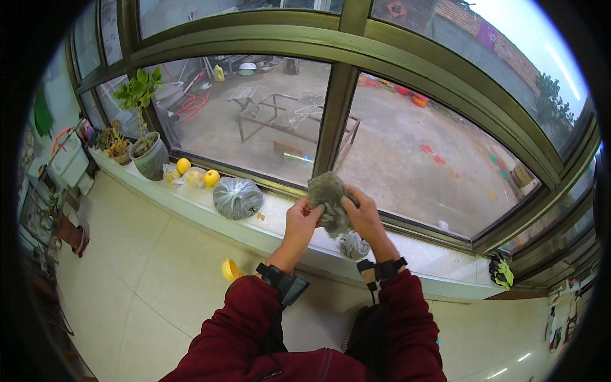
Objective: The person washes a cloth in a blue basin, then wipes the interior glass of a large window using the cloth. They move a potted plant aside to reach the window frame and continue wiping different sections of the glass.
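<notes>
Between my two hands is a clear plastic bag with dark greyish-brown contents that I cannot make out. My left hand pinches its lower left side between thumb and fingers. On the right side, my right hand grips it with the thumb across the front. Below the held bag, a small tied plastic bag rests on the white windowsill, partly behind my right wrist. Further left on the sill sits a larger knotted plastic bag with dark contents.
Yellow fruits, some bagged, lie beside a potted succulent on the left of the sill. Window frames rise behind it. Black-and-green gloves lie at the right end. A yellow scoop-like object is low by my left sleeve.
</notes>
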Motion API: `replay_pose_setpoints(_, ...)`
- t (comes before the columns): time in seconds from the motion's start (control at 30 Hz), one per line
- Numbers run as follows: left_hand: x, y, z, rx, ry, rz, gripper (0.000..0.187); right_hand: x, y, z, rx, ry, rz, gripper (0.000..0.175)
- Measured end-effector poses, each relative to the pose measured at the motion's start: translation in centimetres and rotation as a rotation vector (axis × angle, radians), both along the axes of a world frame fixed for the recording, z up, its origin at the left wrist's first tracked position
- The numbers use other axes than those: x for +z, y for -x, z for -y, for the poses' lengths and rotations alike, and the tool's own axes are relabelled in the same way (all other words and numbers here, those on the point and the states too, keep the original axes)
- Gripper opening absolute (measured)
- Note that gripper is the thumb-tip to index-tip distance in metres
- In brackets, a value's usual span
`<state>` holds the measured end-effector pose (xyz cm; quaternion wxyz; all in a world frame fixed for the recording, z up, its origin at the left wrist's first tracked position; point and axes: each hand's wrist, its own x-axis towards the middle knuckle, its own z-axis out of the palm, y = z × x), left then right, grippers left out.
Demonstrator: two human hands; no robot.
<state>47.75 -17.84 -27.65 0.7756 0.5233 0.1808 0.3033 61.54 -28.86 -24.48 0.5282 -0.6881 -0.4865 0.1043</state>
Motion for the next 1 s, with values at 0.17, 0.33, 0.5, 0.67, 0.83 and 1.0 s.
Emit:
replay_pose_setpoints(0.17,-0.3,-0.4,-0.4,0.359,-0.536,-0.198,0.014,-2.4,2.3,-0.3,-0.116,-0.171,-0.047,0.036)
replay_pose_setpoints(0.33,0.4,-0.2,0.7,0.489,-0.984,-0.116,0.030,-1.7,3.7,-0.5,-0.005,-0.182,-0.320,0.038)
replay_pose_setpoints(0.5,1.0,-0.3,0.5,0.235,-0.510,-0.002,0.041,1.4,1.9,1.2,0.019,-0.202,-0.493,0.027)
replay_pose_setpoints(0.67,0.5,-0.3,-1.0,-0.135,0.242,0.085,0.049,3.0,1.0,3.1,0.336,-0.135,-0.495,0.026)
replay_pose_setpoints(0.83,-0.4,0.0,-0.7,-0.327,0.167,-0.137,0.044,2.9,-1.1,3.5,-0.153,-0.068,-0.186,0.025)
replay_pose_setpoints(1.0,-0.8,-0.5,-0.4,-0.277,0.251,0.075,0.042,0.2,1.8,1.5,-0.170,-0.117,0.087,0.030)
